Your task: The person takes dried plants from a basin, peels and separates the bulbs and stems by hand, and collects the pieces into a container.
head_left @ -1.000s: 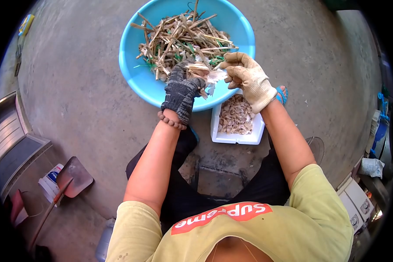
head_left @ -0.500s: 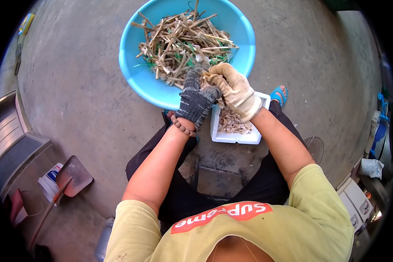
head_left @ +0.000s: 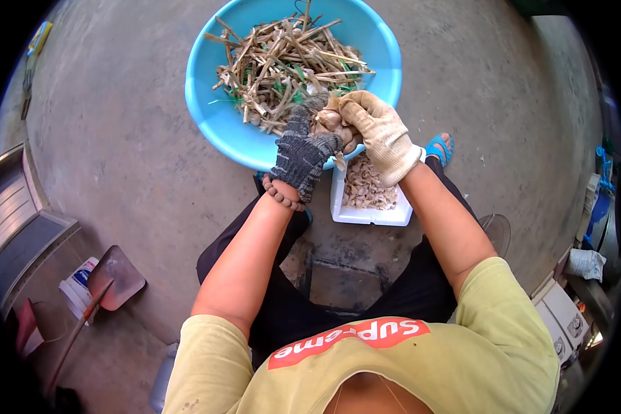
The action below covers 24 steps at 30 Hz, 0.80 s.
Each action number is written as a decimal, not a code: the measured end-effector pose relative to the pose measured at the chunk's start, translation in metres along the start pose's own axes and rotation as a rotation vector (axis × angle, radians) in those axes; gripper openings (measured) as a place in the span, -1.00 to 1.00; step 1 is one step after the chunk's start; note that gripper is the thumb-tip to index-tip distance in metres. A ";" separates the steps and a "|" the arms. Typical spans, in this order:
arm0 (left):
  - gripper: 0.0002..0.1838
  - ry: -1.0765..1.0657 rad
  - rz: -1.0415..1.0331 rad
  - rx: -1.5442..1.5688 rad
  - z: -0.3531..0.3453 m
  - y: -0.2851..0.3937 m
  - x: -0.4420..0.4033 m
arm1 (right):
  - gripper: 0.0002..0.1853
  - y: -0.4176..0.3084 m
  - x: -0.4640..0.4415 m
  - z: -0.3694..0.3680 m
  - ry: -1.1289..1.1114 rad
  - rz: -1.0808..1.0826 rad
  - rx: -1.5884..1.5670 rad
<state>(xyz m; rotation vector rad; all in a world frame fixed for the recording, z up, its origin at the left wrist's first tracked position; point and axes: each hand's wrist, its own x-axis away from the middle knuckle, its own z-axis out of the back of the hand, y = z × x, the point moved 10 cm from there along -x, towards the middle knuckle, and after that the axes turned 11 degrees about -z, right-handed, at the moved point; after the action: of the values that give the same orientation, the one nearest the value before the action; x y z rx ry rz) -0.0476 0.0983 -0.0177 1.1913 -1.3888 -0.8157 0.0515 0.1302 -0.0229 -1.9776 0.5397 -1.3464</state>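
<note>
My left hand [head_left: 303, 145], in a dark grey knitted glove, is closed round a garlic bulb [head_left: 329, 120] whose cloves show between my hands. My right hand [head_left: 381, 134], in a cream work glove, pinches papery skin at the bulb's far right side. Both hands are over the near rim of a light blue basin [head_left: 198, 103], which holds a heap of dry garlic stalks [head_left: 276, 62] with green strands among them. Just below my hands stands a white foam box [head_left: 372, 218] with many loose garlic cloves [head_left: 367, 185] in it.
My feet in blue sandals [head_left: 438, 148] flank the box on the concrete floor [head_left: 131, 138]. At the lower left a shovel [head_left: 117, 276] leans by a white bucket [head_left: 79, 290]. Along the right edge lie a white bag [head_left: 586, 265] and other items.
The garlic bulb has turned into fuller view, with its cloves now showing between my hands. My right hand has shifted slightly up and to the right.
</note>
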 end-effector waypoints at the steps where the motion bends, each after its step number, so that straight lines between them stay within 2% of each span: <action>1: -0.42 0.014 0.025 0.068 0.000 -0.003 0.001 | -0.70 0.004 0.000 -0.002 -0.033 -0.072 0.017; 2: -0.41 -0.003 0.021 0.080 0.000 -0.007 -0.001 | -0.79 -0.001 0.002 -0.001 0.027 -0.028 -0.072; 3: -0.41 -0.003 0.021 0.080 0.002 -0.012 -0.004 | -0.79 -0.001 0.001 -0.001 0.027 -0.029 -0.071; 5: -0.39 -0.135 -0.002 -0.209 -0.004 -0.015 -0.009 | -0.77 -0.002 0.000 -0.003 0.037 -0.002 0.204; 6: -0.38 -0.142 0.090 -0.181 -0.004 -0.020 -0.007 | -0.74 0.002 -0.001 -0.003 0.018 -0.056 0.178; 7: -0.38 -0.142 0.090 -0.182 -0.004 -0.022 -0.006 | -0.74 0.001 -0.001 -0.001 0.018 -0.056 0.177; 9: -0.38 -0.106 -0.116 -0.134 -0.004 -0.005 -0.008 | -0.74 0.004 -0.003 -0.002 -0.077 -0.103 -0.120; 10: -0.38 -0.106 -0.117 -0.135 -0.004 -0.006 -0.007 | -0.74 0.007 -0.005 0.000 -0.094 -0.110 -0.154; 13: -0.39 -0.047 -0.118 -0.222 0.006 -0.006 -0.006 | -0.77 0.004 -0.003 0.000 -0.067 -0.137 -0.130; 15: -0.38 -0.018 -0.120 -0.406 0.013 -0.002 -0.007 | -0.79 0.000 -0.002 0.002 -0.039 -0.127 -0.096; 18: -0.40 -0.001 -0.095 -0.283 0.013 0.002 -0.006 | -0.81 -0.001 -0.007 0.018 0.042 -0.087 -0.064; 21: -0.41 0.020 -0.060 -0.301 0.021 0.003 -0.008 | -0.82 -0.007 -0.004 0.032 0.146 -0.061 -0.124; 24: -0.43 0.054 -0.051 -0.301 0.024 0.000 -0.008 | -0.80 -0.024 0.000 0.042 0.188 0.089 -0.149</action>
<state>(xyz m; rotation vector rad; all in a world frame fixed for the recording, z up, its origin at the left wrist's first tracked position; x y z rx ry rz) -0.0715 0.1029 -0.0247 1.0096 -1.1483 -0.9837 0.0899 0.1594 -0.0153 -1.9290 0.8275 -1.4820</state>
